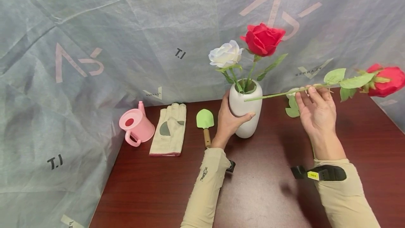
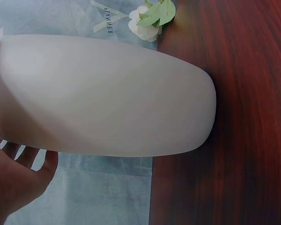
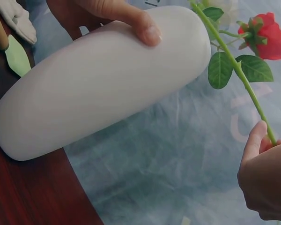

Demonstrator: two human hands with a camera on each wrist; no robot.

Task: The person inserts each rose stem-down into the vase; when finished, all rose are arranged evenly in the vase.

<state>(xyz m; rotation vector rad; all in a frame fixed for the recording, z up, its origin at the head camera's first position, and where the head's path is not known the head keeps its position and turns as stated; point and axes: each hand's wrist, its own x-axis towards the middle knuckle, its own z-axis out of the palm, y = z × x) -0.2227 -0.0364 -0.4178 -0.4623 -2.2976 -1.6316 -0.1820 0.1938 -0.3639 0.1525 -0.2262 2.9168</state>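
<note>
A white vase (image 1: 250,126) stands on the table, holding a white rose (image 1: 225,55) and a red rose (image 1: 265,39). My left hand (image 1: 228,120) grips the vase from its left side, thumb across the front. Between the thumb and fingers of my right hand (image 1: 319,115) is the green stem (image 3: 246,84) of a second red rose (image 1: 387,80). That stem lies nearly level, bloom out to the right, its cut end overlapping the vase just below the mouth in the head view. Another white flower (image 2: 144,26) with green leaves lies on the table, partly hidden behind my right hand.
Left of the vase lies a small green trowel (image 1: 205,119) with a wooden handle. Beyond it are a pair of pale work gloves (image 1: 169,133) and a pink watering can (image 1: 142,127). A grey printed sheet (image 1: 190,17) hangs right behind the dark red table (image 1: 265,200).
</note>
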